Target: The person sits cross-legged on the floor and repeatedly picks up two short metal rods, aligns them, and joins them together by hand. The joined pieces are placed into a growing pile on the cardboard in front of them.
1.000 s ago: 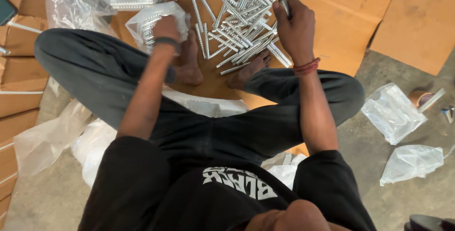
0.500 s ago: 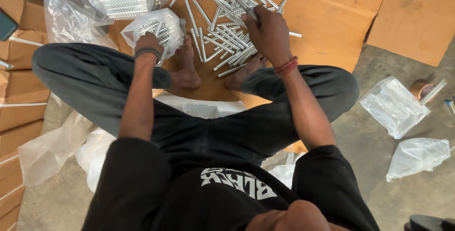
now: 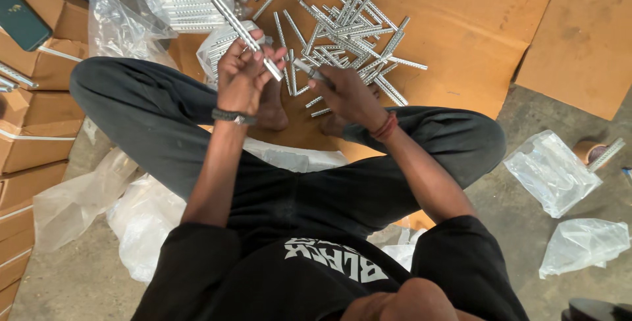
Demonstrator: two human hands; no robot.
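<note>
Left hand (image 3: pixel 242 74) grips several metal strips (image 3: pixel 247 34); right hand (image 3: pixel 345 94) pinches one strip (image 3: pixel 309 71), both just below the strip pile (image 3: pixel 352 28) on cardboard (image 3: pixel 474 44).

Held strips (image 3: pixel 247 36): a small bundle of slim silver metal strips with rows of small holes, gripped in the left hand (image 3: pixel 242 77), slanting from upper left down to lower right, both ends sticking out past the fingers.

Single strip (image 3: pixel 309 71): one short silver strip of the same kind, pinched in the right hand (image 3: pixel 345 94), its tip pointing up-left toward the bundle, just beside it; whether they touch cannot be told.

Position: both are lifted above the near edge of the brown cardboard sheet (image 3: pixel 461 38).
</note>
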